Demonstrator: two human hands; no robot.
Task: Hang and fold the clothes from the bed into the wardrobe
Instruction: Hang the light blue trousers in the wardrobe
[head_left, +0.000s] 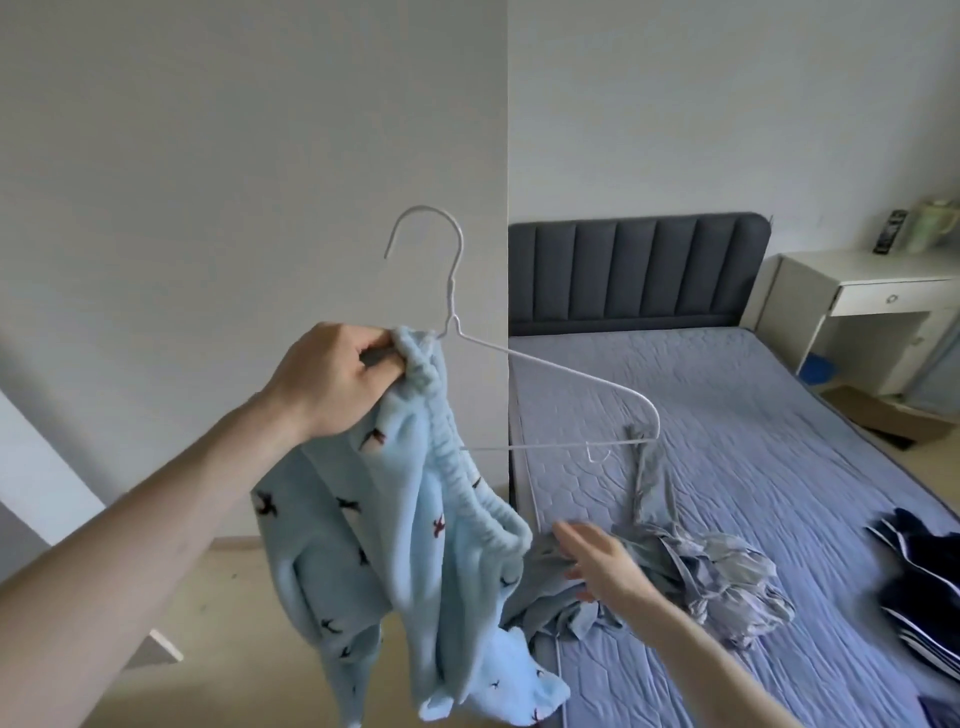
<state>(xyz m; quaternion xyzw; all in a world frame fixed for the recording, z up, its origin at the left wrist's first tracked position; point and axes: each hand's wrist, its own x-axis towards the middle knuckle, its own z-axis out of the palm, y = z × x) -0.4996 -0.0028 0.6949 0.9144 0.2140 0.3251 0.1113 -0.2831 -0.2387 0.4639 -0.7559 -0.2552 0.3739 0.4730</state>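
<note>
My left hand (337, 376) grips the waistband of light blue fleece trousers (415, 561) with small dark bird prints, together with the left end of a white wire hanger (561, 376). The trousers hang down from that hand in front of the bed's left edge. My right hand (597, 564) is open, its fingers straight, just right of the hanging waistband and above a crumpled grey-blue striped garment (722, 577) on the bed (727, 415). A dark navy garment with white stripes (919, 592) lies at the bed's right edge.
A dark padded headboard (634, 270) stands behind the bed. At the right is a white desk (872, 291) with a drawer, a pale jug (935, 223) on top and a cardboard box (883, 415) below. A white wall corner (506, 156) rises to the left of the bed.
</note>
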